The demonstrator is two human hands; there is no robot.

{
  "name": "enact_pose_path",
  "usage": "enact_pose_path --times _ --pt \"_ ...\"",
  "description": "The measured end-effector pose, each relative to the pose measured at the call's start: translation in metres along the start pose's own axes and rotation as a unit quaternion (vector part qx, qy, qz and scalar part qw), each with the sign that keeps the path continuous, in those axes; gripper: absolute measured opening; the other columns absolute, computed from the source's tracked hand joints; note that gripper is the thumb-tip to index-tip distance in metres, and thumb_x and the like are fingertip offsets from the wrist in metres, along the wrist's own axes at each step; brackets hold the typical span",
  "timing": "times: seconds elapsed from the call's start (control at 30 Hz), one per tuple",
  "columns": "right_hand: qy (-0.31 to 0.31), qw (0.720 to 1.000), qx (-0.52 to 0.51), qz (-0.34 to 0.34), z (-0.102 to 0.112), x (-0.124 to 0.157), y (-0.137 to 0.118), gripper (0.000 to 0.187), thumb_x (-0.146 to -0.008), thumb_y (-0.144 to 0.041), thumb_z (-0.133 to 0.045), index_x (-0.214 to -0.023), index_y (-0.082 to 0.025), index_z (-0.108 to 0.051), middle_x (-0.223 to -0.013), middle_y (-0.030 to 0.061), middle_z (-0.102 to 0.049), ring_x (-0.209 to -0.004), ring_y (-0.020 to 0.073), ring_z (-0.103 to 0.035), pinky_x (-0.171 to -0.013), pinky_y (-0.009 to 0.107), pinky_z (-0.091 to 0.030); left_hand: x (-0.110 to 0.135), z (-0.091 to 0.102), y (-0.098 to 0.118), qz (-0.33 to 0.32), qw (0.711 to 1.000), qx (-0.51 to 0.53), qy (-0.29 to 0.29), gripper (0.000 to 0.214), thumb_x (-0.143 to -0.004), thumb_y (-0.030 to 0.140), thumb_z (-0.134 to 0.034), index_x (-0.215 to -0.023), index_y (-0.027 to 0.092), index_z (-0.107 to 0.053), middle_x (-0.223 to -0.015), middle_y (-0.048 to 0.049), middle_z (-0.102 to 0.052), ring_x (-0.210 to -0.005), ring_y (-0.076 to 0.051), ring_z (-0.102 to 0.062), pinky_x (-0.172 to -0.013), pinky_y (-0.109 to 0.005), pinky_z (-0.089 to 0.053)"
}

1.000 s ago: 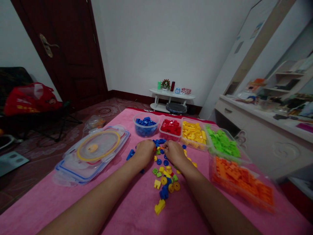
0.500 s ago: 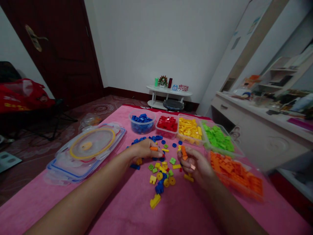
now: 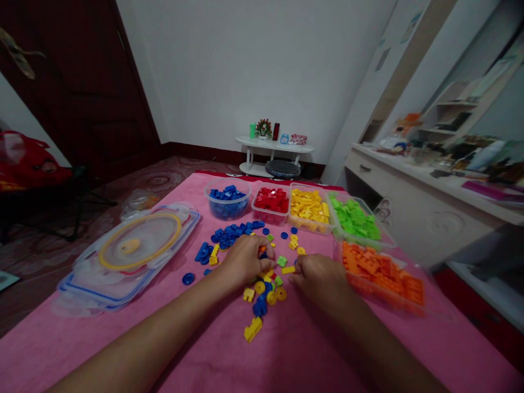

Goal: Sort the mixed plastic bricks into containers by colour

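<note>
My left hand [image 3: 245, 259] is bent over the loose pieces in the middle of the cloth, its fingers closed with an orange building brick [image 3: 262, 249] showing between them. To its right, my right hand [image 3: 321, 277] is curled into a fist, and its contents are hidden; orange bricks showed in it a moment ago. A flat yellow brick [image 3: 289, 269] lies right at its thumb and fingertips. Between and below the hands are yellow wheels [image 3: 281, 294], a light green brick [image 3: 282, 261] and a dark blue piece [image 3: 260, 307]. Blue bricks [image 3: 231, 234] lie heaped beyond my left hand.
Along the far side stand clear tubs of blue [image 3: 227, 207], red [image 3: 271, 216] and yellow bricks [image 3: 311, 224]. Green [image 3: 356, 218] and orange bricks [image 3: 382, 278] fill tubs at the right. Stacked clear lids [image 3: 135, 256] lie on the pink cloth [image 3: 196, 349] at the left.
My left hand still grips an orange brick. My right hand has turned over and closed into a fist near the flat yellow brick, hiding its orange bricks. The view has shifted slightly.
</note>
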State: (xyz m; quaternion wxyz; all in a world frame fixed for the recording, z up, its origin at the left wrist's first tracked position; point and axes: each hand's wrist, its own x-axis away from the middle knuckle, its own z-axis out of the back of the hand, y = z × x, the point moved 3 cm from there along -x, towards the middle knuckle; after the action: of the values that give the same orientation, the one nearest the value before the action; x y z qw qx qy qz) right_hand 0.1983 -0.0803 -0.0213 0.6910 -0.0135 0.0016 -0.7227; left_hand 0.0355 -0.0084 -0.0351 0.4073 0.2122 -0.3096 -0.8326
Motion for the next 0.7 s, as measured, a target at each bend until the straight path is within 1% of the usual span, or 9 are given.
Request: enact_pose_path --times 0.1,0.2,0.33,0.4,0.5,0.53,0.57,0.63,0.7 --pt "-0.009 1.0 0.03 0.0 -0.005 -0.001 -0.001 0.017 -0.079 -0.034 -0.06 -0.083 -0.018 -0.065 -0.089 0.0093 -0.067 -0.084 0.0239 -0.061 -0.062 0.03 -0.033 0.006 -0.005 0.014 -0.028 0.995 -0.092 -0.035 0.013 -0.071 0.026 -0.063 -0.08 0.022 -0.072 -0.078 -0.0017 -0.07 -0.073 -0.016 -0.06 -0.063 -0.024 -0.039" --pt "-0.014 0.999 0.036 -0.004 -0.009 -0.003 0.001 0.016 -0.08 -0.033 -0.06 -0.083 -0.018 -0.066 -0.089 0.0081 -0.067 -0.084 0.0234 -0.061 -0.062 0.03 -0.033 0.01 -0.01 0.019 -0.035 0.983 -0.167 -0.074 0.023 -0.072 0.022 -0.059 -0.089 0.027 -0.073 -0.084 -0.0033 -0.072 -0.077 -0.019 -0.062 -0.063 -0.026 -0.039" --pt "-0.008 0.999 0.032 0.006 -0.007 -0.003 0.002 0.015 -0.079 -0.032 -0.06 -0.082 -0.018 -0.066 -0.088 0.0074 -0.068 -0.084 0.0223 -0.061 -0.062 0.029 -0.033 0.012 -0.017 0.019 -0.057 0.976 -0.199 -0.073 0.021 -0.073 0.019 -0.054 -0.08 0.023 -0.073 -0.08 -0.0067 -0.071 -0.077 -0.021 -0.062 -0.062 -0.028 -0.038" --pt "-0.008 1.0 0.017 -0.002 -0.001 -0.004 0.004 0.013 -0.079 -0.03 -0.059 -0.08 -0.019 -0.067 -0.085 0.0067 -0.068 -0.081 0.0213 -0.061 -0.06 0.028 -0.031 0.011 -0.017 0.019 -0.046 0.986 -0.152 -0.052 0.017 -0.073 0.02 -0.054 -0.076 0.021 -0.071 -0.077 -0.007 -0.07 -0.076 -0.021 -0.062 -0.063 -0.028 -0.039" --pt "0.02 0.998 -0.058 -0.026 0.016 -0.006 0.004 0.016 -0.08 -0.031 -0.056 -0.079 -0.022 -0.069 -0.079 0.004 -0.069 -0.074 0.0186 -0.061 -0.057 0.027 -0.031 0.007 -0.014 0.018 0.009 0.997 0.07 -0.039 0.011 -0.074 0.024 -0.055 -0.072 0.017 -0.064 -0.07 -0.0051 -0.065 -0.065 -0.016 -0.059 -0.057 -0.023 -0.039" --pt "0.045 0.994 -0.1 -0.026 0.023 -0.006 0.003 0.018 -0.08 -0.033 -0.055 -0.081 -0.023 -0.069 -0.078 0.0031 -0.069 -0.072 0.0175 -0.061 -0.057 0.026 -0.032 0.005 -0.014 0.017 0.045 0.982 0.177 -0.041 0.012 -0.075 0.026 -0.055 -0.072 0.016 -0.061 -0.068 -0.0042 -0.063 -0.06 -0.013 -0.057 -0.053 -0.021 -0.038" --pt "0.076 0.986 -0.147 -0.017 0.029 -0.006 0.001 0.02 -0.081 -0.034 -0.054 -0.083 -0.023 -0.07 -0.077 0.0022 -0.069 -0.07 0.0164 -0.061 -0.058 0.025 -0.033 0.004 -0.014 0.016 0.087 0.952 0.29 -0.053 0.014 -0.076 0.028 -0.054 -0.073 0.015 -0.058 -0.068 -0.0037 -0.062 -0.055 -0.011 -0.055 -0.048 -0.019 -0.036" --pt "0.13 0.963 -0.236 0.017 0.036 -0.006 -0.006 0.023 -0.082 -0.036 -0.054 -0.091 -0.024 -0.07 -0.078 0.0009 -0.07 -0.069 0.0147 -0.061 -0.061 0.024 -0.037 0.003 -0.016 0.016 0.169 0.846 0.494 -0.108 0.019 -0.08 0.031 -0.05 -0.078 0.014 -0.055 -0.07 -0.0045 -0.062 -0.052 -0.01 -0.055 -0.042 -0.016 -0.035" --pt "0.154 0.942 -0.294 0.054 0.036 -0.007 -0.013 0.026 -0.081 -0.038 -0.055 -0.098 -0.025 -0.069 -0.081 0.0004 -0.07 -0.07 0.0144 -0.061 -0.063 0.024 -0.04 0.002 -0.018 0.017 0.216 0.73 0.629 -0.161 0.023 -0.085 0.032 -0.043 -0.083 0.012 -0.055 -0.071 -0.006 -0.062 -0.051 -0.011 -0.058 -0.04 -0.015 -0.038"
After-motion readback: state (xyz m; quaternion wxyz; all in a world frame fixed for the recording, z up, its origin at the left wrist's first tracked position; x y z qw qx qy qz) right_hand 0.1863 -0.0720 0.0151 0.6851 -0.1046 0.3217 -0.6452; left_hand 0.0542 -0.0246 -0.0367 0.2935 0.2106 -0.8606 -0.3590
